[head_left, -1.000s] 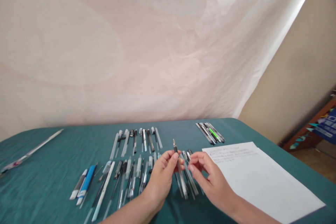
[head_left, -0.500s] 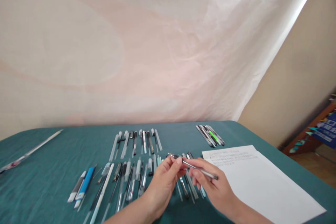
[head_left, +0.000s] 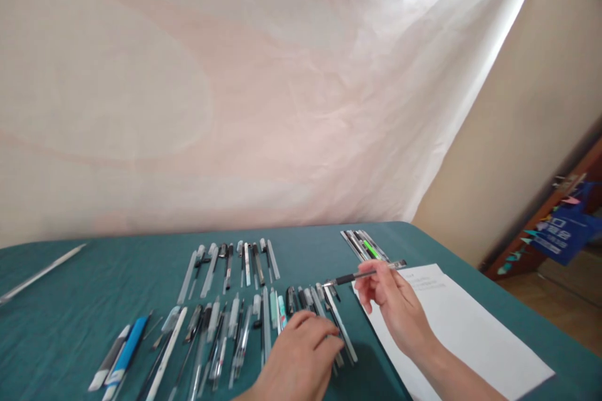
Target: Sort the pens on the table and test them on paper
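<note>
My right hand (head_left: 395, 304) is raised over the left edge of the paper, its fingers closed round a pen (head_left: 347, 278). The pen lies nearly level, its black grip and bare tip pointing left and its clear, dark-ended back end pointing right. My left hand (head_left: 303, 351) is low over the right part of the front row of pens, back of the hand up. Its fingers are curled together, and anything under them is hidden. Beside it lie a pale mint pen (head_left: 281, 311) and a white pen (head_left: 339, 322).
Uncapped pens and caps (head_left: 228, 266) form a back row on the green tablecloth (head_left: 305, 257). A bundle of pens (head_left: 365, 245) lies at the back right, near the white paper (head_left: 461, 332). Blue and grey cutters (head_left: 126, 351) lie front left. A long white stick (head_left: 44, 272) is far left.
My hands have come apart. The right hand has risen with the pen, whose bare tip now points left; the left has dropped to the front row. The view has shifted slightly.
</note>
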Demonstrator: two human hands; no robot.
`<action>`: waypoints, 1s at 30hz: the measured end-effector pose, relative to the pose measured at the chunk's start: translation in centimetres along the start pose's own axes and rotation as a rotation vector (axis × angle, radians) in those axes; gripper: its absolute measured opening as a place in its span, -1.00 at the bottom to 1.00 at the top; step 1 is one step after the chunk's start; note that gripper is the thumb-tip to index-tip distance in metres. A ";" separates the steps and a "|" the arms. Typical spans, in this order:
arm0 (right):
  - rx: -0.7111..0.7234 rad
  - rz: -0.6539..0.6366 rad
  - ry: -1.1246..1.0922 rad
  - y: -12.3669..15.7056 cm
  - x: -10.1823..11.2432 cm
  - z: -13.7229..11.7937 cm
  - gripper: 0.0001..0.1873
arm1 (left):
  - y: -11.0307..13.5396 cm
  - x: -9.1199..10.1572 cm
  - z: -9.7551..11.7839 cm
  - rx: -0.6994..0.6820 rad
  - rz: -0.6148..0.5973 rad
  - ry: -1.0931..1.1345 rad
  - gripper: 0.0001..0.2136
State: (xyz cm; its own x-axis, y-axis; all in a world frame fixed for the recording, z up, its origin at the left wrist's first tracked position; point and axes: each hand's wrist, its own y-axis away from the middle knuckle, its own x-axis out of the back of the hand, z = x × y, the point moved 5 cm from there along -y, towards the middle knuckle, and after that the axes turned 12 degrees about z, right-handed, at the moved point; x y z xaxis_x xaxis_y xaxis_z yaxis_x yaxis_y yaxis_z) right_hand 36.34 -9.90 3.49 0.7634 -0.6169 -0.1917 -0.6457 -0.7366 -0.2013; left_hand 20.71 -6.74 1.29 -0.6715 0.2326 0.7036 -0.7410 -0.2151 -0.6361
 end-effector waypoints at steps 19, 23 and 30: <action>-0.081 0.187 0.549 -4.3 15.4 3.5 -0.67 | 0.5 -1.2 -0.4 0.046 -0.112 -0.080 -0.76; -0.003 0.221 0.684 -4.2 17.4 3.9 -0.72 | 0.4 -1.2 -0.3 0.070 -0.110 -0.074 -0.76; 0.161 0.268 0.815 -4.5 18.0 3.6 -0.71 | 0.1 -1.0 -0.1 0.063 -0.076 -0.080 -0.77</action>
State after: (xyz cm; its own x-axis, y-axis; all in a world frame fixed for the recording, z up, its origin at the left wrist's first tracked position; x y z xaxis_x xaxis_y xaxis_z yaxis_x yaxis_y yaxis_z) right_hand 52.89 -16.69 -2.54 0.3197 -0.8155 0.4825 -0.7528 -0.5279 -0.3933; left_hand 21.27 -6.88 0.51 -0.6093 0.1746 0.7735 -0.7863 -0.2592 -0.5609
